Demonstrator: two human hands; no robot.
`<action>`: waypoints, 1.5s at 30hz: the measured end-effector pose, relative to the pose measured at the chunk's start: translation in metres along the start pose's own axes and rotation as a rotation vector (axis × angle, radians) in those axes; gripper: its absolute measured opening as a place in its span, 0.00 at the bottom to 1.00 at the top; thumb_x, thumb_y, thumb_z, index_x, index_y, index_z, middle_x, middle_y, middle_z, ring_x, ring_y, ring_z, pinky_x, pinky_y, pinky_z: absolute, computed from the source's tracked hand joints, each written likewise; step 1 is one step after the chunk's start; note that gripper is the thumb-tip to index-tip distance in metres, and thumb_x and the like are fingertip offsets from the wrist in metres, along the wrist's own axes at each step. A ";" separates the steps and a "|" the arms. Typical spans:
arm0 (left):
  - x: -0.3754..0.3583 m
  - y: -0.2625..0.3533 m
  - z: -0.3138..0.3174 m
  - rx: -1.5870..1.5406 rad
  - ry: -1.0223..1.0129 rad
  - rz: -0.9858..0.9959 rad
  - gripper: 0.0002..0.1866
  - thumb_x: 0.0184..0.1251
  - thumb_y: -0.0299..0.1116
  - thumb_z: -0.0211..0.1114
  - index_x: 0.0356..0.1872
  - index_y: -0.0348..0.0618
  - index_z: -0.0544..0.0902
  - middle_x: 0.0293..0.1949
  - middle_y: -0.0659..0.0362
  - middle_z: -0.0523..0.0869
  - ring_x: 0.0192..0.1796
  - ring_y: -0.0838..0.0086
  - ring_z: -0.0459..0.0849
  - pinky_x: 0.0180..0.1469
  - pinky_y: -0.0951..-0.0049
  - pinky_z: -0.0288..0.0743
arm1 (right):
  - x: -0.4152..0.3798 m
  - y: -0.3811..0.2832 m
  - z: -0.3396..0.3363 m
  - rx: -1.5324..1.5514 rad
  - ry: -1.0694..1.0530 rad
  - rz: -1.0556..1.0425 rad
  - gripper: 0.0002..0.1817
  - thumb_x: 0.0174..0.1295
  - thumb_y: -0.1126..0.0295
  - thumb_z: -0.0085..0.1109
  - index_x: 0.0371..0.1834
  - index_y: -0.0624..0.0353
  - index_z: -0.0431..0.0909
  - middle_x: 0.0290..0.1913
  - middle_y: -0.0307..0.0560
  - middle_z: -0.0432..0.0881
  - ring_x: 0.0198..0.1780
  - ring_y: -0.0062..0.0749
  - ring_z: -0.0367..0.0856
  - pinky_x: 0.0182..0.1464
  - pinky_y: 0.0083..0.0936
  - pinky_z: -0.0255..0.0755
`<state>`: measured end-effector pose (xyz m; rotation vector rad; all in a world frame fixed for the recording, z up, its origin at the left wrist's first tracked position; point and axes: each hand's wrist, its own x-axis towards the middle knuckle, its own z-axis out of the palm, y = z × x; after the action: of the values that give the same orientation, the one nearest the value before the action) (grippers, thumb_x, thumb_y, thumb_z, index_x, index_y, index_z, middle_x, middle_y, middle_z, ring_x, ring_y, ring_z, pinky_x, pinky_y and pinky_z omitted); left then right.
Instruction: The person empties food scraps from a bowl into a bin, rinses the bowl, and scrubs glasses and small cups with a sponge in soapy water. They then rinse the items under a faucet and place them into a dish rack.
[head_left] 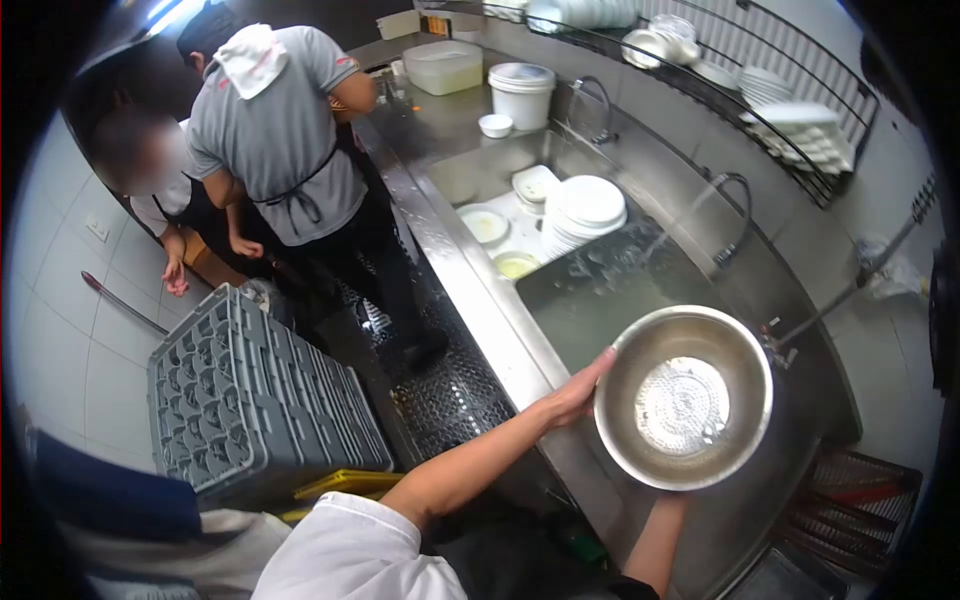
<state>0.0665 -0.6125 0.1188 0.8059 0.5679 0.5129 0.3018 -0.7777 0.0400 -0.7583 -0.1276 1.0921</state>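
A round stainless steel mixing bowl point(684, 405) is tilted toward me at the near end of the sink counter, its inside showing and bare. My left hand point(578, 392) grips its left rim, thumb along the edge. From below, my right hand point(668, 502) holds the bowl's near side; its fingers are hidden behind the metal. Just past the bowl, a sink basin point(560, 345) holds cloudy water. A curved faucet point(742, 215) runs a stream into it.
Stacked white plates point(585, 215) stand in the farther basin. A lidded white bucket point(522, 95) and a plastic tub point(443, 68) sit beyond. Grey glass racks point(255, 395) are piled at left. Two people stand on the wet mat point(455, 400) side. A dish shelf point(700, 85) hangs above.
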 end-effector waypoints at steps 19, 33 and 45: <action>-0.075 0.224 -0.367 0.230 0.647 0.262 0.28 0.57 0.24 0.53 0.63 0.40 0.67 0.49 0.52 0.79 0.47 0.69 0.79 0.40 0.71 0.77 | 0.135 0.252 0.372 -0.443 -0.359 0.341 0.40 0.67 0.35 0.32 0.71 0.55 0.56 0.65 0.48 0.69 0.59 0.37 0.75 0.49 0.38 0.77; -0.034 0.422 -0.629 -0.053 0.702 0.337 0.29 0.74 0.55 0.43 0.65 0.44 0.64 0.55 0.50 0.78 0.52 0.66 0.79 0.45 0.65 0.80 | 0.368 0.465 0.608 -0.607 -0.413 0.507 0.27 0.61 0.64 0.57 0.59 0.65 0.61 0.51 0.56 0.75 0.48 0.46 0.80 0.39 0.40 0.82; 0.122 0.551 -0.798 0.498 1.052 0.510 0.13 0.66 0.29 0.52 0.47 0.37 0.78 0.35 0.57 0.85 0.34 0.77 0.82 0.37 0.76 0.76 | 0.556 0.573 0.766 -0.303 -0.054 0.270 0.16 0.63 0.62 0.54 0.40 0.67 0.68 0.34 0.55 0.78 0.34 0.43 0.83 0.38 0.33 0.83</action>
<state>-0.4724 0.2016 0.0679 1.1364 1.5142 1.3219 -0.2070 0.2024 0.1140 -1.0393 -0.2457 1.3682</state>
